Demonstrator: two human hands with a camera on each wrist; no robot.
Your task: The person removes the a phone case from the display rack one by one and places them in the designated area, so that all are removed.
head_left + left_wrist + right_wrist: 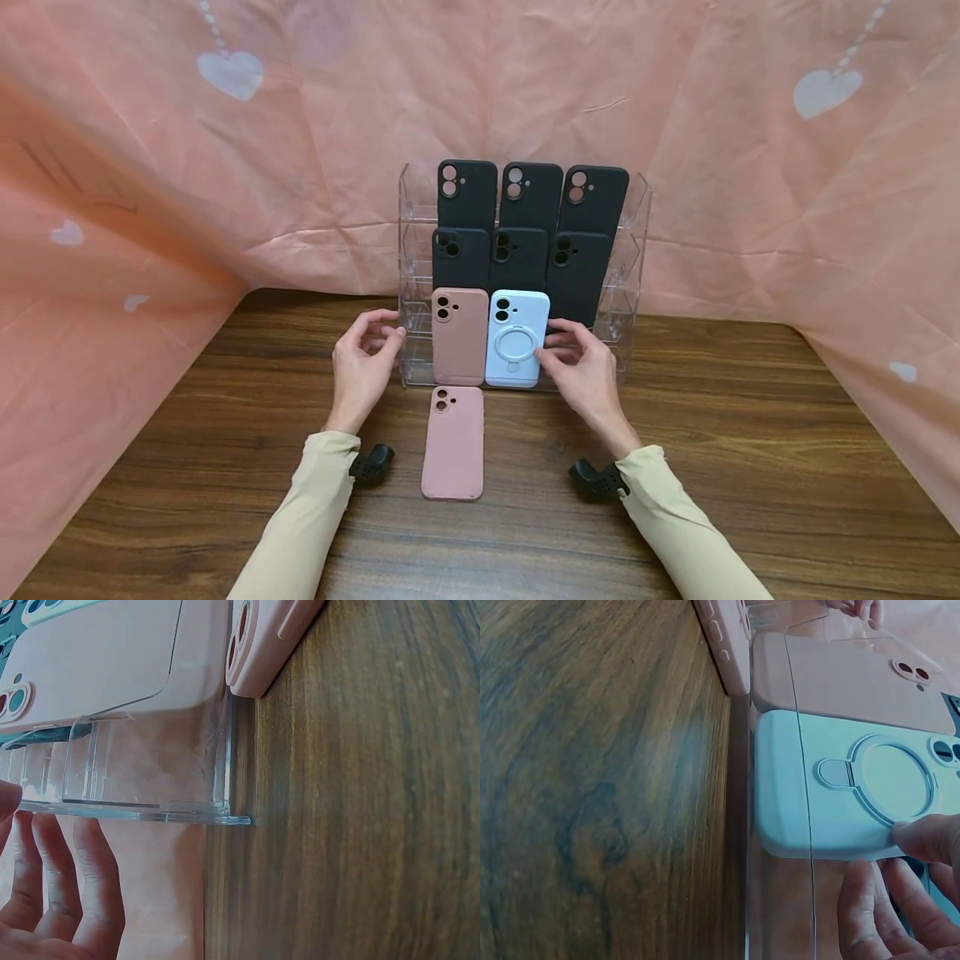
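Observation:
In the head view, my right hand point(582, 360) pinches the right edge of a pale blue phone case point(517, 367). Its thumb lies on the front by the ring stand point(896, 780), the other fingers behind. The case stands upright in the lowest tier of a clear acrylic display rack point(637, 250), left of it a pink phone case point(461, 346). At the rack's left wall, my left hand point(362, 358) holds the front edge, thumb tip at the edge and fingertips against the outer side. Another pink phone case point(454, 450) lies on the table before the rack.
Black phone cases point(467, 192) stand in two rows on the upper tiers, three per row. The rack stands on a brown wooden table point(720, 467), with pink heart-printed cloth point(337, 125) behind and at both sides. Black wrist mounts point(597, 481) sit at both sleeves.

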